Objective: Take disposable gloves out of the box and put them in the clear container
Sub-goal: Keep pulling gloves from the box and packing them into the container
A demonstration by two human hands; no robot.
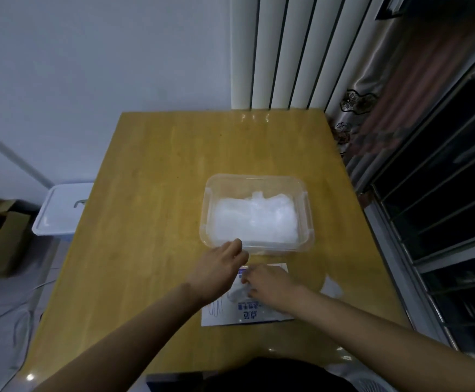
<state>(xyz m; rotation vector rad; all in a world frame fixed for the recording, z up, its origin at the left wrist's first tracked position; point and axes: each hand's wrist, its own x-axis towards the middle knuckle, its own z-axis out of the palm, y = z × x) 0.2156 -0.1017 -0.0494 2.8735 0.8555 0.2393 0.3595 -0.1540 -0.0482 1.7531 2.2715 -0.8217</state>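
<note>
Box (246, 316) apparently beneath left hand (220, 267), right hand (270, 282)

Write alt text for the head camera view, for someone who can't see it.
A person's right hand pinches a crumpled glove over a flat white and blue glove box on a wooden table, with the left hand close beside it. Just beyond them sits a clear container holding a pile of clear gloves.

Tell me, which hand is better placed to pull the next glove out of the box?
The right hand: its fingers curl on a bunched glove at the box opening. The left hand sits farther off, near the clear container rim.
</note>
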